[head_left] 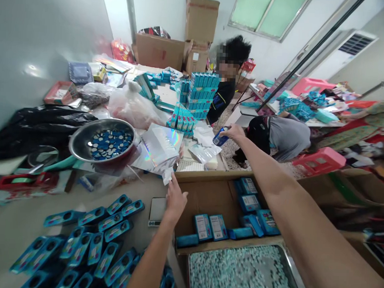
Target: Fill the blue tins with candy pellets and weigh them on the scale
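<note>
My right hand (233, 132) is stretched far out over the table's far edge, closed round a small blue container (220, 137). My left hand (174, 199) reaches forward with its fingers pinched on the corner of a shiny holographic pouch (161, 147) lying beside a steel bowl (80, 142) of blue round pieces. Below my left arm lie several blue packets (95, 241) with round windows, spread on the table.
An open cardboard box (209, 195) holds blue cartons. A metal tray (290, 267) of small pale pieces sits at the bottom. Stacked blue cartons (200, 93) stand mid-table. One person sits behind them, another bends over on the floor at right. Black plastic bag (33, 124) at left.
</note>
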